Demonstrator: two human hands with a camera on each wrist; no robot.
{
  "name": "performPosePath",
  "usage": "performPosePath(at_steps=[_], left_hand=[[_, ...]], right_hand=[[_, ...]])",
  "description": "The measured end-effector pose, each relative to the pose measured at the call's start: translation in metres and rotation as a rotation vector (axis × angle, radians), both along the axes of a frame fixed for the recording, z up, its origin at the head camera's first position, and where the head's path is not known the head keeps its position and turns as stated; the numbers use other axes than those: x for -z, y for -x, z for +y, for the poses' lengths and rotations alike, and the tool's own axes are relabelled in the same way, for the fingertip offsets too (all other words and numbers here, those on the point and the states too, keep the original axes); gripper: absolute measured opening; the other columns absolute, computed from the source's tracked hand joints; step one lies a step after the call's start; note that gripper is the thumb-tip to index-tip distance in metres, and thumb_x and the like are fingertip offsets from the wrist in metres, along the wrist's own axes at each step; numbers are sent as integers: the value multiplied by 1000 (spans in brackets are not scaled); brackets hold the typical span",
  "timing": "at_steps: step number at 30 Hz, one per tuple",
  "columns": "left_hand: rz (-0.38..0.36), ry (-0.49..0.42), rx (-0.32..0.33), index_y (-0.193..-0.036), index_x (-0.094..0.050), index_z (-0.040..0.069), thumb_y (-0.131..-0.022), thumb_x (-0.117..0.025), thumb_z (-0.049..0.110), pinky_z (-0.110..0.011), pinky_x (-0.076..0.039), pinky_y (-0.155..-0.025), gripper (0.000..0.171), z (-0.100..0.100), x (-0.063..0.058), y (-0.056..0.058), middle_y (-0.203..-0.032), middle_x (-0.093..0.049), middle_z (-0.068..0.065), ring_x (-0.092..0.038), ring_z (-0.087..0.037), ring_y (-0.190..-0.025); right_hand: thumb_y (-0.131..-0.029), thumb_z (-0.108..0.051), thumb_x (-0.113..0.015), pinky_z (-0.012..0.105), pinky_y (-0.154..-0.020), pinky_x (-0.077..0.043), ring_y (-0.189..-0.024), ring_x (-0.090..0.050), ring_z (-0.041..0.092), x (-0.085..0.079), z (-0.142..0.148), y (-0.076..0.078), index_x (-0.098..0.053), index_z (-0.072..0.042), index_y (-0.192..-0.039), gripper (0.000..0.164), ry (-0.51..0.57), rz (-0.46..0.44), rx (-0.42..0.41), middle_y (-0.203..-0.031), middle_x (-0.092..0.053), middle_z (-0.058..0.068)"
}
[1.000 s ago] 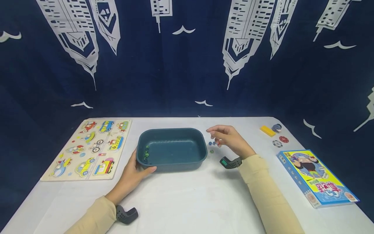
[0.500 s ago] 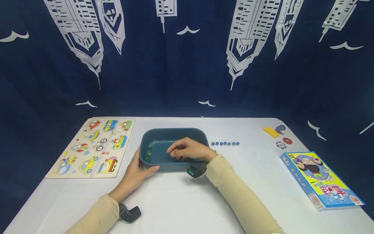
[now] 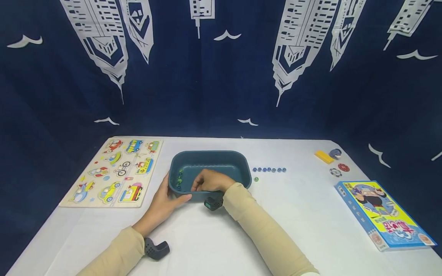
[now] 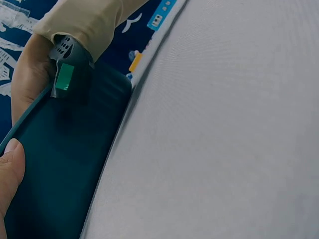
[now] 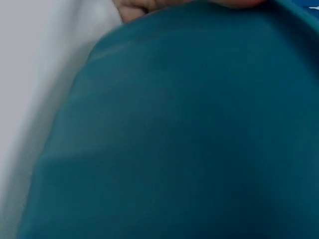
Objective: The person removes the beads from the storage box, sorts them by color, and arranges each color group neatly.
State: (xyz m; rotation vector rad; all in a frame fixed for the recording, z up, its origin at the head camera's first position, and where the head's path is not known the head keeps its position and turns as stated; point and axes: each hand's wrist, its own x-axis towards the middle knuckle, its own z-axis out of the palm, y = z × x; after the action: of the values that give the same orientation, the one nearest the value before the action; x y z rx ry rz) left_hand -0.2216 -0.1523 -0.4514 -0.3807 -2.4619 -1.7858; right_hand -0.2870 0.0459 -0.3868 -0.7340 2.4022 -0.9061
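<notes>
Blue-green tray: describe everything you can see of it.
The tray is dark blue-green, apparently plastic, rectangular with rounded corners, open-topped. It stands upright on the white table. The left hand holds its near left corner, thumb on the near wall; the right hand is inside, contact unclear. Small green and dark marbles lie along its left end.

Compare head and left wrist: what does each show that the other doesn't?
Head only: puzzle board, marbles at the left end inside the tray, a green marble outside it, and the fingers of the right hand.

Left wrist only: no new object clearly, just a broad close-up of the near outer wall, a thin strip in head.

Both: tray, right hand, left hand's thumb, yellow block, game box (partial in left wrist).
</notes>
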Motion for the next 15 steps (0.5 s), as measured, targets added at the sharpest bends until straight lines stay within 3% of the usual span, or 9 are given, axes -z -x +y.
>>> performPosePath(at_steps=[7,15], left_hand=[[-7,7,-11,-160,-7,9,-84,-82,28,-48,-17,-123,109,1,-1,0,-166,-9,-11,-8,-30,-153],[5,6,-11,-160,-8,8,-83,-83,28,-49,-17,-123,109,1,-1,0,-166,-10,-13,-9,-32,-152]], right_hand=[[-85,1,-72,27,-76,-55,-81,-64,12,-1,0,-1,-79,-7,-86,11,-24,26,36,-85,-75,3],[-86,2,-70,21,-71,-56,-77,-66,9,-9,22,-4,-75,-1,-98,14,206,144,-40,-88,-71,3]])
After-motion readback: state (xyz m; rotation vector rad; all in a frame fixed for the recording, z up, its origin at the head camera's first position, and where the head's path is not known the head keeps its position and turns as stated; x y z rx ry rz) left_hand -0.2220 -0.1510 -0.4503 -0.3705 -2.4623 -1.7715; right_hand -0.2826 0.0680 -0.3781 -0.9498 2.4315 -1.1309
